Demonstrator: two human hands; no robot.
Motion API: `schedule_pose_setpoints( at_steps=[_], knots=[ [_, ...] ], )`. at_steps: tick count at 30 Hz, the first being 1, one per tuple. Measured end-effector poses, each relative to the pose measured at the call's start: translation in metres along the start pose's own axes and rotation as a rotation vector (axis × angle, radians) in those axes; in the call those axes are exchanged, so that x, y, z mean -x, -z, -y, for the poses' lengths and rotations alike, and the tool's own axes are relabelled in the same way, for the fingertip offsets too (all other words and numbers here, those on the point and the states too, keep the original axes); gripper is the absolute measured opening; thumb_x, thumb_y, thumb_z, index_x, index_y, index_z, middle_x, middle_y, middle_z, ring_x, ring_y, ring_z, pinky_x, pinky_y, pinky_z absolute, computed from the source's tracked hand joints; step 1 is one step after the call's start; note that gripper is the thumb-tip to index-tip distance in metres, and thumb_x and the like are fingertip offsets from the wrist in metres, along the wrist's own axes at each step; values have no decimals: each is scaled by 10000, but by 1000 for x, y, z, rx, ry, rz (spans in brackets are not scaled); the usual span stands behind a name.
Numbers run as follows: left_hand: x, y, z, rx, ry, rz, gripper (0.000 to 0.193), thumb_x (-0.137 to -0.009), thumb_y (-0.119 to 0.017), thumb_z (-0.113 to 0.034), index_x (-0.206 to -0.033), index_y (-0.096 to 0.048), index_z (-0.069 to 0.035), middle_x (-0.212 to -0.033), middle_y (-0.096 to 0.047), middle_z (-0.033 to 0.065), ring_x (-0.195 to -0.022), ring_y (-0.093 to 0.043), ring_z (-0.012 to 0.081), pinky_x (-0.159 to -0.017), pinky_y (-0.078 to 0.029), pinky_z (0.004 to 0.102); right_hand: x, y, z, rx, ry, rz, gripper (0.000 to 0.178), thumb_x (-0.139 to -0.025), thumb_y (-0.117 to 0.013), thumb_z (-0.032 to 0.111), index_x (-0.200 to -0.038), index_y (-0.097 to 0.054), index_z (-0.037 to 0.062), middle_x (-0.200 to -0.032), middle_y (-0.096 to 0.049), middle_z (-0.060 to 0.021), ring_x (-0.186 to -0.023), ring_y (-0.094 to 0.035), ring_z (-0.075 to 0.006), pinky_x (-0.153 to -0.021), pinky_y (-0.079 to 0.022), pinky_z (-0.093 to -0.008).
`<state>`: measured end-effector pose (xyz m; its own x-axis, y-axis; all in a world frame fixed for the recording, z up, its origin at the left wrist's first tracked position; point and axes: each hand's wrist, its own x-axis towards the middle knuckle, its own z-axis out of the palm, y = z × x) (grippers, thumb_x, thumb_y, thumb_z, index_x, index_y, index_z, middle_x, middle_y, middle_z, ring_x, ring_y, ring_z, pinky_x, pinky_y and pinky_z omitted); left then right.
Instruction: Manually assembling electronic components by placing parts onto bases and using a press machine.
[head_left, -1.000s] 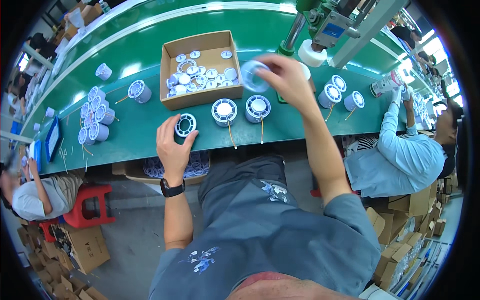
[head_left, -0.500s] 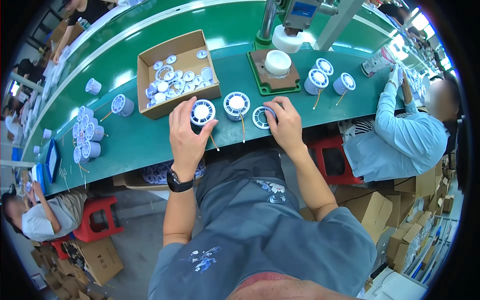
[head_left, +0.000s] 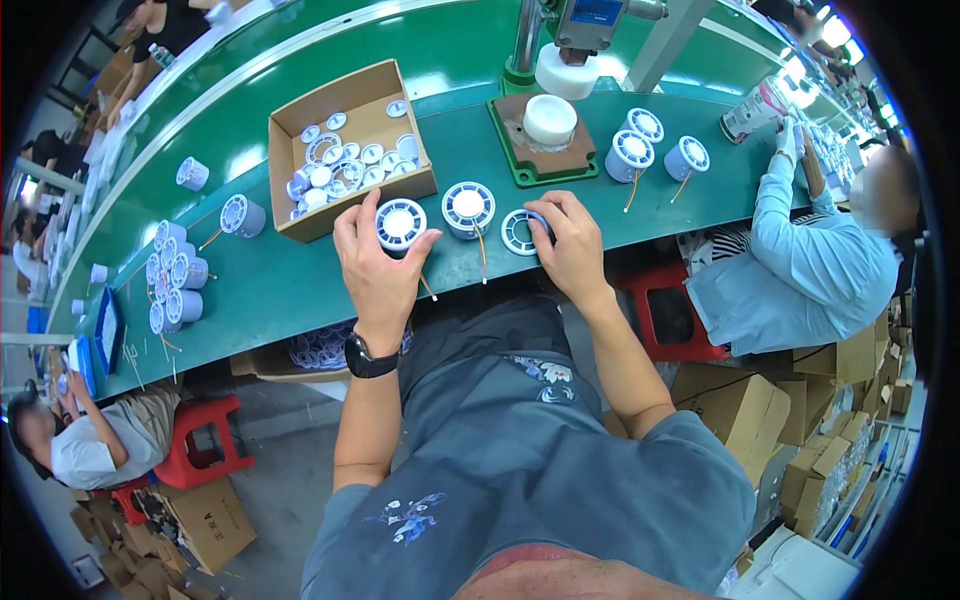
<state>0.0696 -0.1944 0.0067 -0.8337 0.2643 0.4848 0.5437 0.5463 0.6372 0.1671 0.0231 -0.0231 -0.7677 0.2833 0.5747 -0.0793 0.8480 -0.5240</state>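
Observation:
My left hand (head_left: 382, 262) is closed around a pale-blue cylindrical housing (head_left: 401, 225) with a slotted round top and a thin cable at its lower edge. Beside it, a matching housing (head_left: 468, 208) stands upright, its orange-brown cable trailing toward the table edge. At the right, my right hand (head_left: 572, 240) grips a flat slotted ring (head_left: 519, 232) by its right side, fingers over the rim. The ring appears to rest on the green table (head_left: 330, 290); its right part is hidden under my fingers.
An open cardboard box (head_left: 352, 196) holds loose round caps and rings. Behind stands a press (head_left: 590, 30) above a white round fixture (head_left: 549, 120) on a green base. More housings stand left (head_left: 178, 270) and right (head_left: 630, 152). A co-worker (head_left: 815, 260) sits at the right.
The whole view has shifted slightly. Both hands keep the same grips on the housing and the ring, with hardly any movement over the table.

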Motion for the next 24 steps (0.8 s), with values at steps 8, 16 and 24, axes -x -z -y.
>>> schedule_pose_setpoints(
  at_steps=[8,16,24],
  knots=[
    [2,-9,5,47,38,-11,696,-710,-861,-343,-1221,-557,19,-1155,-502,166,-1079,-525,340,-918,-450,423,-1,-1,0,14,2,-2,174,-791,-682,47,-966,-686,47,-966,-612,-104,-869,-623,-304,-752,-504,-397],
    [-3,-9,-2,94,140,32,697,-703,-872,-328,-1163,-498,38,-1106,-551,193,-1044,-552,356,-894,-454,419,-1,-1,2,18,1,4,160,-800,-675,21,-959,-688,24,-961,-628,-116,-865,-628,-307,-750,-499,-390],
    [-4,-12,-8,117,268,46,708,-703,-872,-332,-1165,-467,20,-1076,-571,211,-999,-570,357,-869,-459,431,-2,-1,2,26,10,0,151,-802,-672,27,-952,-687,24,-949,-627,-114,-861,-626,-306,-749,-499,-392]
  ],
)
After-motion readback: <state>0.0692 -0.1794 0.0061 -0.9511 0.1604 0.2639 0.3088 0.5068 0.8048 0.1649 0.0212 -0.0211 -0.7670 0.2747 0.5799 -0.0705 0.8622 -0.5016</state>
